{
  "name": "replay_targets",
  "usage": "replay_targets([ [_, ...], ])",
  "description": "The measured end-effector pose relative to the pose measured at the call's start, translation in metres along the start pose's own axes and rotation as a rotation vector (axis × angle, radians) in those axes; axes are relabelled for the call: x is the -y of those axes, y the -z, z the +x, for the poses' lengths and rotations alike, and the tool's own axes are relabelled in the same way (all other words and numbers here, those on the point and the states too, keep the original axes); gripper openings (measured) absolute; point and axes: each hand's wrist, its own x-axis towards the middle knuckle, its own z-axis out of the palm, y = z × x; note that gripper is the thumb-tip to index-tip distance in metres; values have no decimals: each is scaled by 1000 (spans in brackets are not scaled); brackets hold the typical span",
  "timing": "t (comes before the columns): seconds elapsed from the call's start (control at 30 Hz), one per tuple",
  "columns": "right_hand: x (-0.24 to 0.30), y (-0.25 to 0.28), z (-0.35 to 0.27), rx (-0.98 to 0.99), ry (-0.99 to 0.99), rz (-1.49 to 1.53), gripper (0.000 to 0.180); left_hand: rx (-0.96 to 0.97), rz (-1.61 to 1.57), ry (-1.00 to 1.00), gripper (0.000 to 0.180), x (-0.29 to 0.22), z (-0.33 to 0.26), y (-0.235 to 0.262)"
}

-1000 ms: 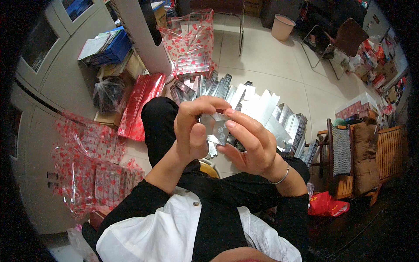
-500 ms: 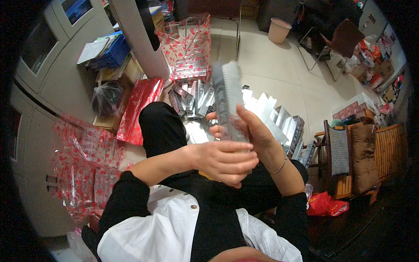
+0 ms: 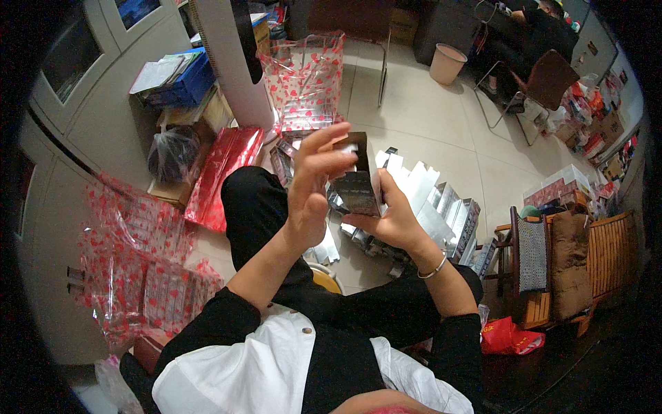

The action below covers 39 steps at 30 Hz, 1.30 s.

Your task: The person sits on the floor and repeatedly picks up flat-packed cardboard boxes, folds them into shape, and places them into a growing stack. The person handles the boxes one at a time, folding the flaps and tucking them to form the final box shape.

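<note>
A small dark grey carton is in front of me, its open end and dark inside facing me. My right hand grips it from the right and below, thumb along its side. At its left edge, my left hand is raised with fingers apart, the fingertips over the mouth of the carton. Whether those fingertips touch a flap cannot be made out. Below and beyond lie many flat silvery cartons in a loose pile on the floor. More silver and dark cartons lie partly hidden behind my left hand.
Heart-patterned clear bags hold silvery boxes, with another bag at left. A red glossy sheet lies beside a pillar. A bamboo chair stands right, a pink bin far off. A person sits at the back right.
The carton, upright and flattened-looking before, now shows an open mouth toward me. My left hand has risen from its base to its upper left side; my right hand still holds it.
</note>
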Motion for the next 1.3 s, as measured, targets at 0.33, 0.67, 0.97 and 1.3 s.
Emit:
replay_targets([
  [0.33,-7,-7,-1,-107,253,-269,68,-186,-242,167,25,-9,5,-16],
  [0.67,24,-4,-21,-416,861,-705,41,-23,104,-7,12,-7,-7,-21],
  [0.97,33,-10,-20,-395,916,-852,25,-27,143,30,17,-21,-6,-22],
  [1.3,44,-13,-20,-361,914,-880,24,33,219,58,14,-30,-7,-10],
])
